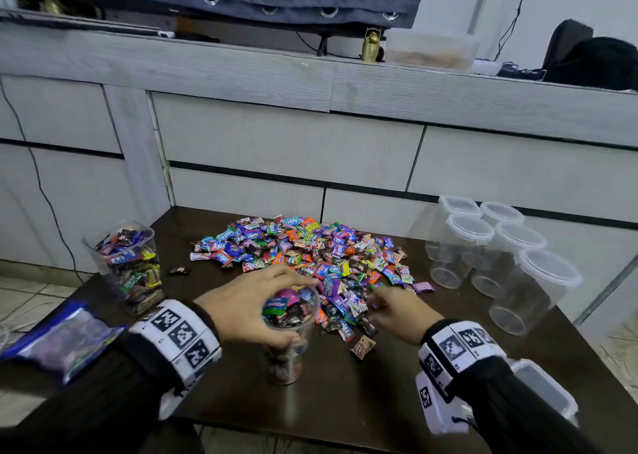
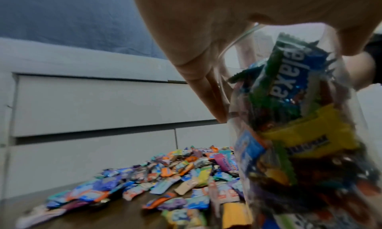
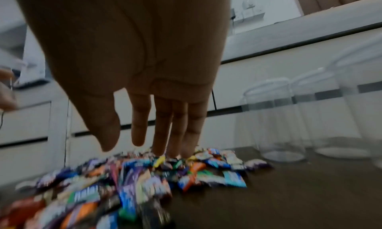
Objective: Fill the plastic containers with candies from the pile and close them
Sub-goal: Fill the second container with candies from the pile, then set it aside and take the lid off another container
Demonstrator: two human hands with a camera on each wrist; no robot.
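Note:
A tall clear container (image 1: 289, 336), filled with wrapped candies to near its rim and without a lid, stands on the dark table (image 1: 379, 405). My left hand (image 1: 248, 310) grips it around the top, fingers and thumb curled round the wall (image 2: 299, 134). The colourful candy pile (image 1: 310, 250) lies just behind it. My right hand (image 1: 393, 310) reaches onto the pile's near right edge. In the right wrist view its fingers (image 3: 177, 126) point straight down and touch the candies (image 3: 128, 183), holding nothing.
Several empty lidded containers (image 1: 490, 257) stand at the right (image 3: 279, 118). A candy-filled container (image 1: 131, 263) stands at the table's left edge, a blue bag (image 1: 65, 339) beside it. A loose lid (image 1: 545, 388) lies under my right forearm. White cabinet drawers (image 1: 293, 143) rise behind.

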